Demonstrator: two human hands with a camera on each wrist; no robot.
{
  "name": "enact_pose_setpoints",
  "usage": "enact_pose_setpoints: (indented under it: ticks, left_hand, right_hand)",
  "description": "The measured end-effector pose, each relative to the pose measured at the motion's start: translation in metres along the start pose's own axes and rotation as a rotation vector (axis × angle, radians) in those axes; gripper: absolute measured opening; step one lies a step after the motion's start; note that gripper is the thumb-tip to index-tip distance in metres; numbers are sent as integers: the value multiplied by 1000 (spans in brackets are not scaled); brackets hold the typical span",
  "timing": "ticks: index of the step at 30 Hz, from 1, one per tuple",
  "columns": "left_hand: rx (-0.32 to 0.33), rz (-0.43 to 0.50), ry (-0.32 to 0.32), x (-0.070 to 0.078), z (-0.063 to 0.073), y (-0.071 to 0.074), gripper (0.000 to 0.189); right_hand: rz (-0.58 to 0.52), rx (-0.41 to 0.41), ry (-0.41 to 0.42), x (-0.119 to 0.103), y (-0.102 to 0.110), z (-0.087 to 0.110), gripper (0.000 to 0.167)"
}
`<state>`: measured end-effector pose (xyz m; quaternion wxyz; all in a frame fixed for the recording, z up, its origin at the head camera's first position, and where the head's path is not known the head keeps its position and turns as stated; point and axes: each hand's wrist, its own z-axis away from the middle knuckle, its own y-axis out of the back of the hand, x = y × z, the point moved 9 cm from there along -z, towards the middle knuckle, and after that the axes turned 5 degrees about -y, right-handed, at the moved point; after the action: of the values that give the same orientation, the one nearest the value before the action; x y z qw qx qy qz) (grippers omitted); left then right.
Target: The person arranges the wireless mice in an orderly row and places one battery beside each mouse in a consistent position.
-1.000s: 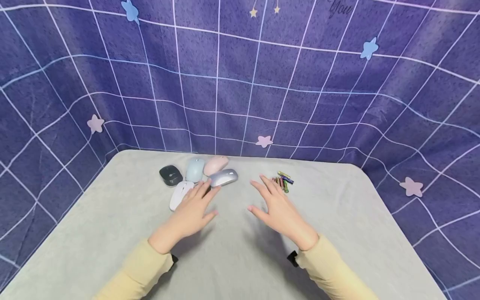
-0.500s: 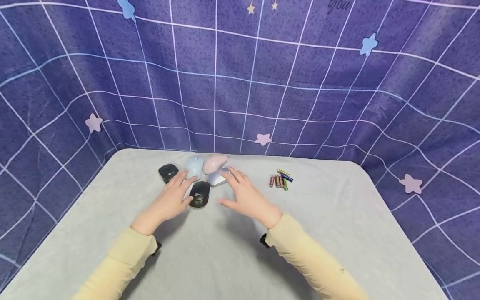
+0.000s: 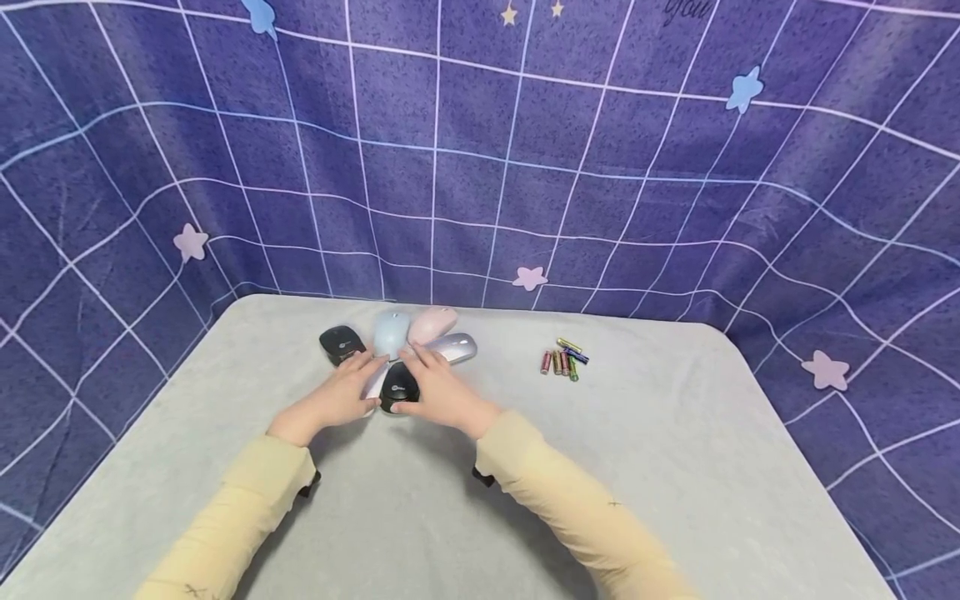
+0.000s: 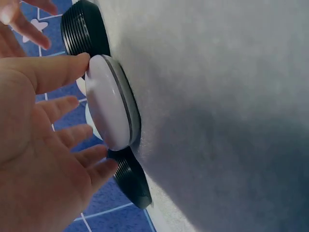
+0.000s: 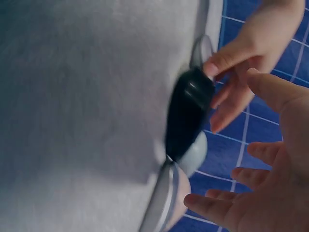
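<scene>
My left hand [image 3: 330,404] is over the white computer mouse [image 3: 372,387], which it partly hides. In the left wrist view its thumb is at one end of the white mouse [image 4: 108,104], with the other fingers spread loosely alongside. Just right of it lies a black mouse [image 3: 399,385]. My right hand [image 3: 442,396] reaches over that black mouse's right side, fingers spread. In the right wrist view, a gap shows between those fingers and the black mouse [image 5: 188,111].
Around them sit another black mouse [image 3: 341,343], a light blue mouse [image 3: 392,332], a pink mouse [image 3: 432,323] and a silver-grey mouse [image 3: 457,347]. Several small coloured batteries [image 3: 564,362] lie to the right. A purple grid curtain [image 3: 480,200] stands behind the grey-white table [image 3: 675,433].
My right hand has moved left from beside the batteries, past the silver-grey mouse, to the front black mouse. The left hand has shifted left, uncovering that black mouse.
</scene>
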<state>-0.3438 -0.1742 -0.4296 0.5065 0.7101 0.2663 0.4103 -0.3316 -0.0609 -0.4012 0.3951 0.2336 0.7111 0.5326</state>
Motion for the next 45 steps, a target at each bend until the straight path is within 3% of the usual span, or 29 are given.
enact_pose_setpoints:
  ticks: [5,18,31,37,45]
  left_hand:
    - [-33,-3,-39,1,-2,-3,60]
    - [-38,14,-22,1,-1,-3,60]
    - [-59,17,-12,2,-3,-4,61]
    - [-66,7,-5,1,-3,-5,61]
    - [-68,-2,-4,3,-3,-5,60]
  right_hand:
    - [46,-32,-18,-3,-19,-12,84]
    - [186,-71,-56,-2,-45,-30,87]
    - [234,-65,-55,2,-46,-36,91]
    - [203,-76,-37,4,-41,-31,90]
    - [164,-105,-1,10,-31,-21,68]
